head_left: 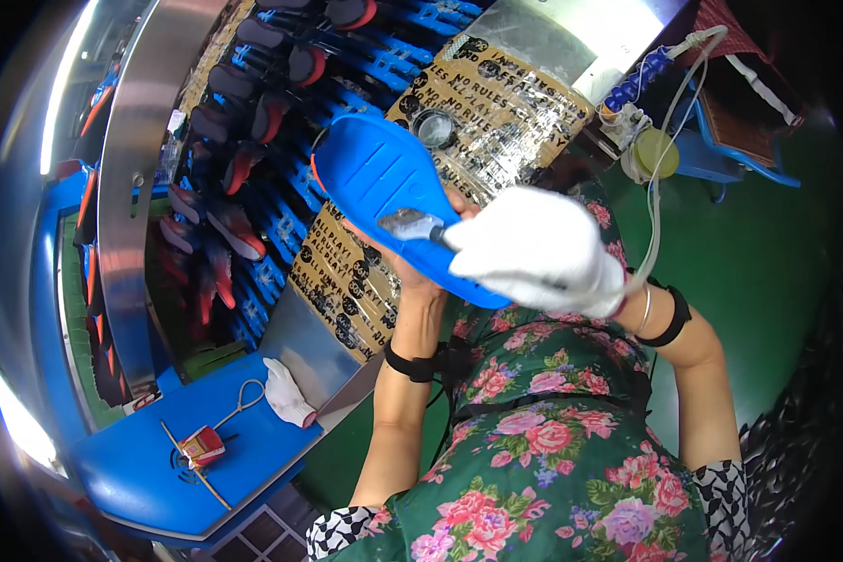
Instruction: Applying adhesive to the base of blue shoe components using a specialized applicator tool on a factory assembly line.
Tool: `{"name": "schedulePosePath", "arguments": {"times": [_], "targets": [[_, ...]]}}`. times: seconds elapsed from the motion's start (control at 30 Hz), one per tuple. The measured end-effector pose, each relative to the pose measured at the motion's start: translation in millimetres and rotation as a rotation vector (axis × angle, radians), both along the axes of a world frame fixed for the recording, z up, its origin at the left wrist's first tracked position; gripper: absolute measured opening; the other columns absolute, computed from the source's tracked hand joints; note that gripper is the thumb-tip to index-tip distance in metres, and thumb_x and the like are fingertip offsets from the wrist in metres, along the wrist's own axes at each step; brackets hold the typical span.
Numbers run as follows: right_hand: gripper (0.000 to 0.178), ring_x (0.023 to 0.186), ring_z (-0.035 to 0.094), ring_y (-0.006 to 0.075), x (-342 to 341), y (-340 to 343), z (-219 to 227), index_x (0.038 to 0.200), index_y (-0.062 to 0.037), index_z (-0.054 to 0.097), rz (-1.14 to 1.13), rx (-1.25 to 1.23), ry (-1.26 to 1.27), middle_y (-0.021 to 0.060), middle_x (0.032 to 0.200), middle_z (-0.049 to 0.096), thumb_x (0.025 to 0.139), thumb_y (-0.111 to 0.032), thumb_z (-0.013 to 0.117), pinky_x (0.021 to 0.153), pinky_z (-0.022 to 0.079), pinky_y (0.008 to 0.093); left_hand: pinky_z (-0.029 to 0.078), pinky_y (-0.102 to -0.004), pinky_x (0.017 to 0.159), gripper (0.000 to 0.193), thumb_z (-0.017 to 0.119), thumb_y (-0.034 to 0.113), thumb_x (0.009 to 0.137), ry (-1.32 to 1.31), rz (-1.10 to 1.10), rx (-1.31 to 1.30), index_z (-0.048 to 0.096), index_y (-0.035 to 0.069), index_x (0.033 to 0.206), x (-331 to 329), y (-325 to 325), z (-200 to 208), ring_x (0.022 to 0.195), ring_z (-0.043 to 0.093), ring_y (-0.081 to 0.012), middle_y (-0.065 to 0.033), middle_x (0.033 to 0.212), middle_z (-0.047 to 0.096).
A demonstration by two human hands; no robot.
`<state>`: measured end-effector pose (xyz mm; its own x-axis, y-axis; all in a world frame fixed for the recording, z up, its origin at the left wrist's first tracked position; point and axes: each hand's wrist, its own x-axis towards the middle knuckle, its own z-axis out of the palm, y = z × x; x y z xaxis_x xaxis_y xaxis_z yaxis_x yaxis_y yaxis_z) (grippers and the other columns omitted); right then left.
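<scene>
Left-hand grip: left hand (408,267) clamped on blue sole (370,173), holding it by both edges;
Right-hand grip: white-gloved right hand (534,245), closed round small flat-ended tool (410,224);
Blue sole: held up before floral apron (543,436); tool end over its ridged face; contact unclear;
Blue table (122,473): spare glove (288,393) near edge

White glove (539,248), black wristbands (409,364), floral garment (534,487)

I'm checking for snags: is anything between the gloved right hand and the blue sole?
Only the brush-like tool in the gloved right hand, its tip over the blue sole; contact is unclear. Nothing else visible intervenes.
</scene>
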<state>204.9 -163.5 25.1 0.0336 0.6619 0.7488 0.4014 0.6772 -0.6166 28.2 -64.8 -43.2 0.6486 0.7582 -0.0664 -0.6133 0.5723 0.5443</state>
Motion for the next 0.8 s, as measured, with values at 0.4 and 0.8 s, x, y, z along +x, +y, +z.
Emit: {"name": "schedulePosePath", "arguments": {"times": [0.4, 0.8], "targets": [[0.02, 0.079, 0.07, 0.0239, -15, -16, -4, 0.095, -0.0096, 0.076, 0.004, 0.041, -0.004, 0.0052, 0.094, 0.074, 0.076, -0.009, 0.083, 0.066, 0.056, 0.0338, 0.052, -0.0463, 0.074, 0.11, 0.036, 0.099, 0.07, -0.059, -0.012, -0.061, 0.051, 0.008, 0.131, 7, 8, 12, 0.079, 0.063, -0.0317, -0.0171, 0.095, 0.067], [0.021, 0.08, 0.07, 0.0246, -10, -28, 7, 0.096, -0.0112, 0.074, 0.08, -0.148, 0.054, 0.0064, 0.094, 0.074, 0.076, -0.008, 0.081, 0.07, 0.057, 0.0348, 0.05, -0.0381, 0.097, 0.1, 0.054, 0.089, 0.074, -0.253, -0.134, 0.031, 0.052, -0.002, 0.116, 1, 27, 11, 0.091, 0.06, -0.0227, -0.0097, 0.096, 0.059]]}}
